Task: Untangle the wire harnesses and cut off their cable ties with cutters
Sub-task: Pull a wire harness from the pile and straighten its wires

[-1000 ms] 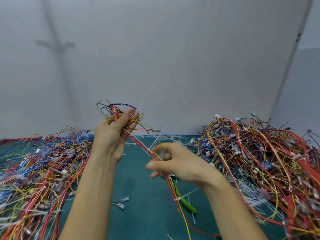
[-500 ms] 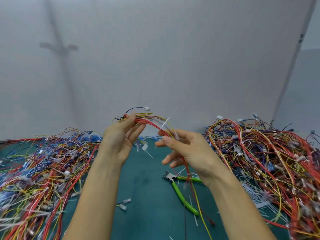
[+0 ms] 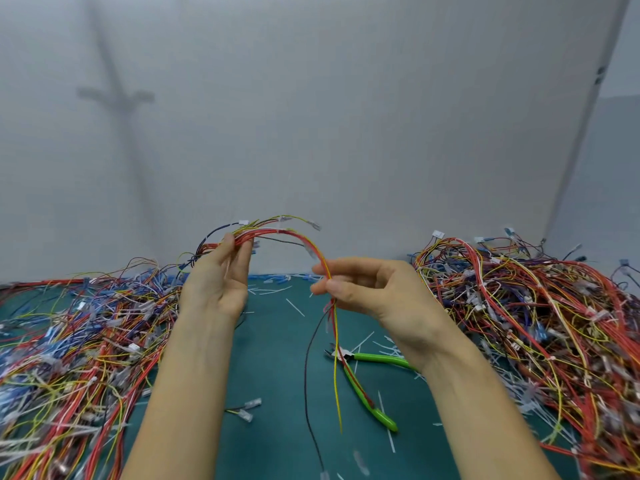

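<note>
A wire harness (image 3: 298, 237) of red, yellow and dark wires arches between my hands above the green mat. My left hand (image 3: 218, 278) grips one end of the bundle, with white connectors sticking out above its fingers. My right hand (image 3: 367, 289) pinches the same bundle lower down, and the loose wire ends hang from it toward the mat. Green-handled cutters (image 3: 367, 379) lie on the mat below my right hand, untouched, partly crossed by the hanging red wire.
A big tangled harness pile (image 3: 540, 327) fills the right side, another pile (image 3: 69, 344) the left. Cut white ties (image 3: 388, 344) litter the green mat (image 3: 277, 438). A small loose connector piece (image 3: 246, 410) lies near my left forearm. A grey wall stands behind.
The harness has been drawn out from a loop into an arch. My right hand slid down the bundle and to the right; my left hand holds its end lower than before.
</note>
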Demonstrator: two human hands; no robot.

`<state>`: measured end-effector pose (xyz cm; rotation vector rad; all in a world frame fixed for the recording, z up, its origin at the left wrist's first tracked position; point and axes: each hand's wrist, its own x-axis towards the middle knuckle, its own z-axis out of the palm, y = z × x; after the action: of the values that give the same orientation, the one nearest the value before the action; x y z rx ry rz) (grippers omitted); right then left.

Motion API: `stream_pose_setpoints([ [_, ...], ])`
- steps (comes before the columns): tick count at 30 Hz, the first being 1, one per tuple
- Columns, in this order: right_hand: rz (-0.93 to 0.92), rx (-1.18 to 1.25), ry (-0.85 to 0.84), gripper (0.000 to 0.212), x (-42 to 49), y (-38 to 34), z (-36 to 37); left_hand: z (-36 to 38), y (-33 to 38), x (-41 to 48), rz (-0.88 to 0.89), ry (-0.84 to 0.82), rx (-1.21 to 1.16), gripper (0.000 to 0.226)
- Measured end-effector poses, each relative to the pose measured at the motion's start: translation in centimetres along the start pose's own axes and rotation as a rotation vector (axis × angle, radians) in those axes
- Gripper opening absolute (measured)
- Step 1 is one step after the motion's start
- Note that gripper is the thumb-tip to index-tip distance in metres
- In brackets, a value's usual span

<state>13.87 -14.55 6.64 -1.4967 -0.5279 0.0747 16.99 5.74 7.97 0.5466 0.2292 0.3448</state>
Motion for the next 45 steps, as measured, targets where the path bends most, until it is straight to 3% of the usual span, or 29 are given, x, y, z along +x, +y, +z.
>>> stream_pose_setpoints([
  [5, 0.011, 0.349, 0.113, 0.023, 0.3, 0.0, -0.3, -0.3, 0.4, -0.4, -0.127, -0.104, 0.001, 0.007],
  [9, 0.000, 0.459, 0.158, 0.025, 0.5, 0.2, -0.7, -0.1, 0.3, -0.7, -0.173, -0.138, 0.045, 0.014],
  [14, 0.005, 0.334, 0.189, 0.020, 0.5, 0.5, -1.0, -0.5, 0.2, -0.2, -0.159, -0.147, 0.114, 0.014],
  [17, 0.028, 0.029, 0.233, 0.022, 0.6, 0.8, -1.3, -0.9, 0.7, 0.2, -0.111, -0.173, 0.196, 0.011],
  [21, 0.092, -0.297, 0.272, 0.040, 0.8, 0.8, -1.5, -1.0, 0.9, 0.3, 0.015, -0.234, 0.430, 0.008],
  [24, 0.029, -0.504, 0.341, 0.048, 0.9, 0.6, -1.2, -0.5, 0.7, -0.5, 0.150, -0.365, 0.641, 0.012],
  [31, -0.181, -0.281, 0.420, 0.018, 0.8, -0.4, 0.4, 0.8, -0.4, -3.1, 0.184, -0.787, 1.076, 0.010],
  [33, -0.188, -0.278, 0.424, 0.020, 0.7, -0.5, 0.5, 1.1, -1.2, -3.3, 0.181, -0.851, 1.188, 0.011],
  [37, -0.152, -0.252, 0.455, 0.034, 0.6, -0.6, 0.3, 1.3, -2.3, -3.3, 0.250, -0.910, 1.358, 0.019],
  [42, -0.121, -0.189, 0.486, 0.024, 0.7, -0.1, 0.2, 1.4, -2.7, -3.2, 0.534, -0.926, 1.574, 0.024],
  [45, -0.159, -0.098, 0.505, 0.014, 0.9, 0.0, 0.1, 1.2, -2.3, -3.2, 0.585, -0.872, 1.657, 0.021],
])
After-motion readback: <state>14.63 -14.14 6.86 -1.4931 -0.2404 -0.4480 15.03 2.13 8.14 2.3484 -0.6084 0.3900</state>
